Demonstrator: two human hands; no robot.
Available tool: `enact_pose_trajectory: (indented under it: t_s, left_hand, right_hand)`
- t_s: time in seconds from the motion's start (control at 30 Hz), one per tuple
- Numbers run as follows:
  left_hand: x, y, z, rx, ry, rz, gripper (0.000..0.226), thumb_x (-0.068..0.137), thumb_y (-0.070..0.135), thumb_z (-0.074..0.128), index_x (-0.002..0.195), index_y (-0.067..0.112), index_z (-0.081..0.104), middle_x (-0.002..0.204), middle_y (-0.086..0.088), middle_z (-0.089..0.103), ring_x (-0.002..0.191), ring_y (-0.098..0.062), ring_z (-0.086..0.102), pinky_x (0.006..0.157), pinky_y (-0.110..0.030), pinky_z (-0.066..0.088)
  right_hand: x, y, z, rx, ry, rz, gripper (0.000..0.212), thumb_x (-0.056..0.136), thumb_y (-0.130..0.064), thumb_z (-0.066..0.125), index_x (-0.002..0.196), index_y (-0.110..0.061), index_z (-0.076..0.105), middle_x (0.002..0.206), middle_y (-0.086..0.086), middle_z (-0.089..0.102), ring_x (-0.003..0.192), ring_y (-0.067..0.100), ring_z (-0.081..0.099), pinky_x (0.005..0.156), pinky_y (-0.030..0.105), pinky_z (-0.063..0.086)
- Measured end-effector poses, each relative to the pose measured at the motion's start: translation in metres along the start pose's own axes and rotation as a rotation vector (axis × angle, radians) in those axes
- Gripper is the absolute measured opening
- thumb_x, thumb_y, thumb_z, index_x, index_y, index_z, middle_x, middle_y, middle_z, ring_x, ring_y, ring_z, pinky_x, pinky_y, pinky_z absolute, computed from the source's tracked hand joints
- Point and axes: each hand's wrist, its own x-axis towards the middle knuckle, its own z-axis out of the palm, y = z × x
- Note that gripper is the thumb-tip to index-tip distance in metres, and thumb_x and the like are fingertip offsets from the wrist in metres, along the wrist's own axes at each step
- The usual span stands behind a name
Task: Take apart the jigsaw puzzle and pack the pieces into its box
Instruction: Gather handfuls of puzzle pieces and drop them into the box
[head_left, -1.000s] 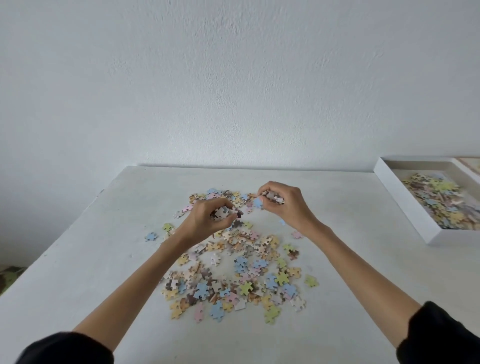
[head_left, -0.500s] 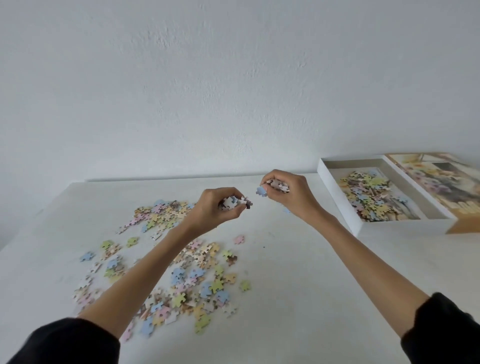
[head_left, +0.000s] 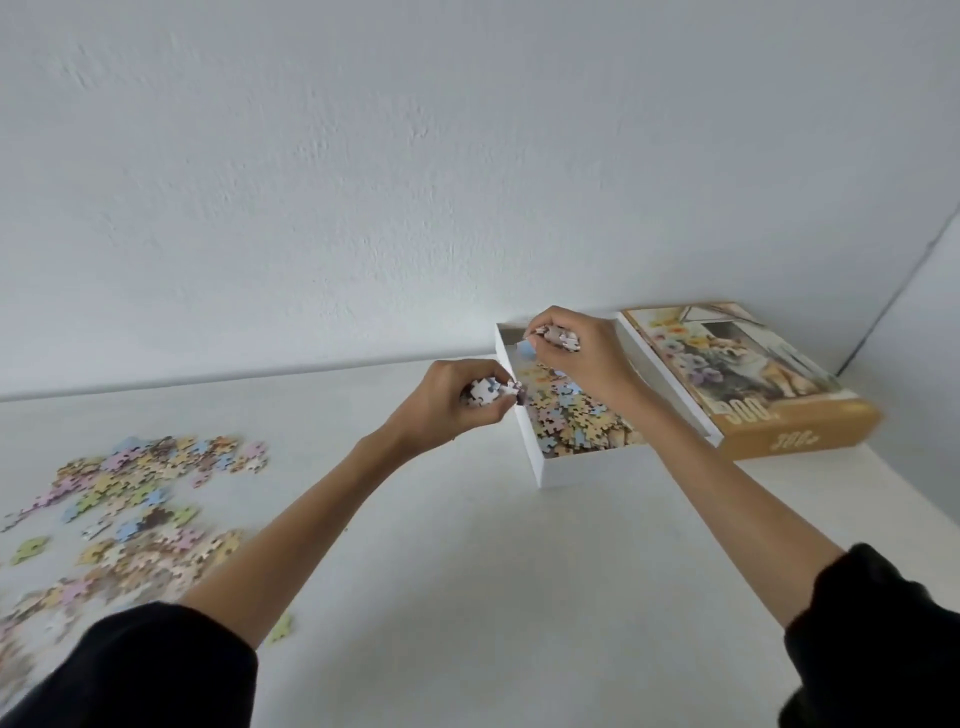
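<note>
A: Pieces (head_left: 569, 415) fill the white box (head_left: 530, 431), heaped loose just under the right hand (head_left: 576, 353) and just right of the left hand (head_left: 457, 400).

B: And the hands themselves?

A: Both are closed on small bunches. The left hand pinches a white-backed clump (head_left: 485, 392) at the box's near-left wall, level with the rim. The right hand grips another bunch (head_left: 558, 335) above the box's far end, with one blue piece (head_left: 527, 349) hanging under its fingertips.

B: Anything left out on the desk (head_left: 467, 545)?

A: Plenty. A loose scatter (head_left: 130, 499) of pastel pieces lies well to the left of the left hand, beside that forearm, blurred toward the edge.

B: What sits beyond the right hand?

A: The lid (head_left: 748, 379), picture side up, touching the box's right wall. It shows flowers and a furry animal, with an orange front edge. Black sleeves (head_left: 135, 670) cover both upper arms.
</note>
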Motion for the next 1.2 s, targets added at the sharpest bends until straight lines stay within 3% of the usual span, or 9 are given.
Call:
enact_pose_trajectory:
  t_s: [0.1, 0.17, 0.27, 0.33, 0.4, 0.5, 0.7, 0.93, 1.2]
  left_hand:
    - [0.024, 0.002, 0.022, 0.018, -0.023, 0.017, 0.021, 0.085, 0.025, 0.065, 0.089, 0.005, 0.067, 0.069, 0.011, 0.062, 0.053, -0.004, 0.053, 0.046, -0.012, 0.031]
    - [0.039, -0.001, 0.037, 0.033, -0.046, 0.025, 0.025, 0.084, 0.033, 0.063, 0.090, 0.009, 0.066, 0.076, -0.003, 0.068, 0.058, -0.017, 0.058, 0.049, -0.021, 0.037]
    - [0.058, -0.004, 0.057, 0.038, -0.065, 0.031, 0.016, 0.085, 0.026, 0.065, 0.090, 0.011, 0.066, 0.076, -0.003, 0.067, 0.055, -0.011, 0.053, 0.050, -0.015, 0.037]
    - [0.068, -0.006, 0.070, 0.033, -0.082, 0.028, 0.023, 0.085, 0.032, 0.063, 0.091, 0.010, 0.065, 0.078, -0.006, 0.068, 0.060, -0.013, 0.058, 0.054, -0.024, 0.044]
    - [0.077, -0.010, 0.081, 0.035, -0.083, 0.036, 0.032, 0.083, 0.038, 0.058, 0.090, 0.008, 0.065, 0.078, -0.007, 0.067, 0.068, -0.021, 0.059, 0.061, -0.031, 0.046]
    - [0.085, -0.017, 0.093, 0.096, -0.124, 0.055, 0.035, 0.082, 0.046, 0.056, 0.086, 0.013, 0.066, 0.077, 0.000, 0.063, 0.068, -0.014, 0.056, 0.062, -0.027, 0.045]
    - [0.084, -0.029, 0.101, 0.170, -0.226, 0.060, 0.035, 0.083, 0.051, 0.051, 0.088, 0.022, 0.069, 0.090, 0.008, 0.067, 0.081, -0.009, 0.060, 0.072, -0.034, 0.050]
    - [0.080, -0.031, 0.092, 0.127, -0.267, 0.080, 0.041, 0.089, 0.049, 0.044, 0.096, 0.020, 0.071, 0.101, 0.005, 0.070, 0.099, -0.009, 0.060, 0.085, -0.037, 0.048]
    - [0.057, -0.024, 0.053, -0.010, -0.233, 0.061, 0.026, 0.090, 0.037, 0.054, 0.094, 0.018, 0.071, 0.096, 0.006, 0.071, 0.088, -0.004, 0.064, 0.084, -0.028, 0.050]
  right_hand:
    - [0.001, 0.024, -0.024, -0.027, 0.004, 0.031, 0.008, 0.086, -0.009, 0.060, 0.088, -0.004, 0.065, 0.086, 0.006, 0.068, 0.074, 0.005, 0.058, 0.065, 0.010, 0.040]
    - [0.003, 0.044, -0.035, -0.045, 0.002, 0.053, 0.008, 0.086, -0.011, 0.060, 0.089, -0.005, 0.065, 0.086, 0.005, 0.068, 0.074, 0.004, 0.058, 0.064, 0.008, 0.039]
    - [0.006, 0.071, -0.043, -0.075, 0.010, 0.078, 0.008, 0.086, -0.014, 0.060, 0.089, -0.009, 0.065, 0.085, 0.003, 0.068, 0.077, 0.005, 0.061, 0.067, 0.014, 0.042]
    - [0.008, 0.085, -0.044, -0.088, -0.010, 0.097, 0.008, 0.086, -0.015, 0.060, 0.089, -0.010, 0.066, 0.085, -0.002, 0.067, 0.078, -0.003, 0.059, 0.068, 0.010, 0.042]
    - [0.008, 0.100, -0.043, -0.114, -0.037, 0.120, 0.010, 0.087, -0.022, 0.059, 0.090, -0.015, 0.065, 0.086, -0.004, 0.068, 0.080, 0.002, 0.061, 0.073, 0.025, 0.050]
    - [0.006, 0.113, -0.039, -0.176, -0.071, 0.169, 0.013, 0.087, -0.031, 0.059, 0.092, -0.021, 0.065, 0.088, -0.005, 0.069, 0.079, 0.018, 0.064, 0.071, 0.044, 0.053]
    - [-0.001, 0.122, -0.030, -0.161, -0.105, 0.241, 0.016, 0.085, -0.036, 0.061, 0.092, -0.023, 0.068, 0.087, -0.007, 0.069, 0.085, 0.009, 0.061, 0.076, 0.035, 0.052]
    - [0.002, 0.111, -0.029, -0.101, -0.046, 0.232, 0.013, 0.087, -0.020, 0.060, 0.091, -0.012, 0.069, 0.088, 0.000, 0.070, 0.083, 0.013, 0.062, 0.076, 0.024, 0.048]
    - [0.008, 0.075, -0.017, -0.083, -0.011, 0.197, 0.009, 0.087, -0.016, 0.060, 0.090, -0.014, 0.068, 0.084, 0.000, 0.068, 0.079, 0.010, 0.061, 0.068, 0.004, 0.041]
